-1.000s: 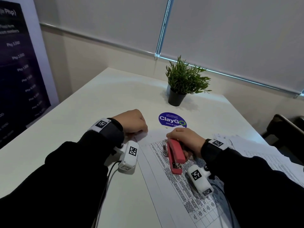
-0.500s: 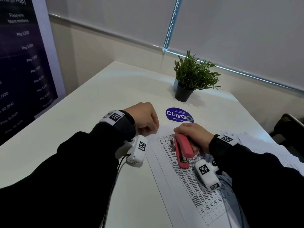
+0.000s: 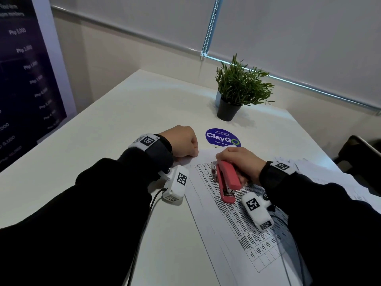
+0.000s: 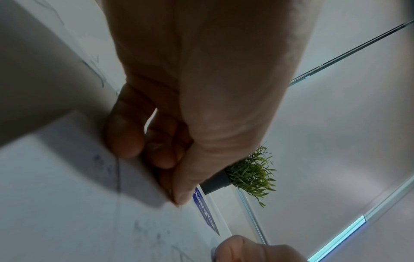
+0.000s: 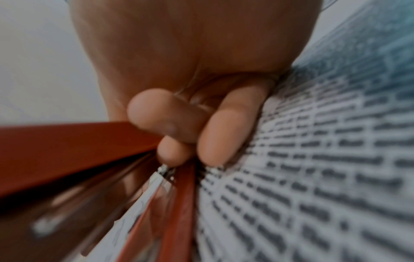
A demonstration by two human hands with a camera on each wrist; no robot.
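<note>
Table (image 3: 103, 131): white, with a potted plant (image 3: 241, 89) and a blue sticker (image 3: 222, 137) at its far side.
Paper: printed sheets (image 3: 237, 234) lie before the person; another pile (image 3: 329, 176) sits well apart on the right.
Left hand (image 3: 181, 141): fingers curled, pinching the sheets' far left corner.
Right hand (image 3: 239, 159): wrapped round the red stapler (image 3: 226, 178), which rests on the sheets near that corner.
Progress: corner gathered, stapler close; no staple shows, so the pressing seems left to do.

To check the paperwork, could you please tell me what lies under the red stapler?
The red plastic stapler, gripped by the right hand, sits on a white sheet printed with a table. What lies beneath its base is covered.
</note>
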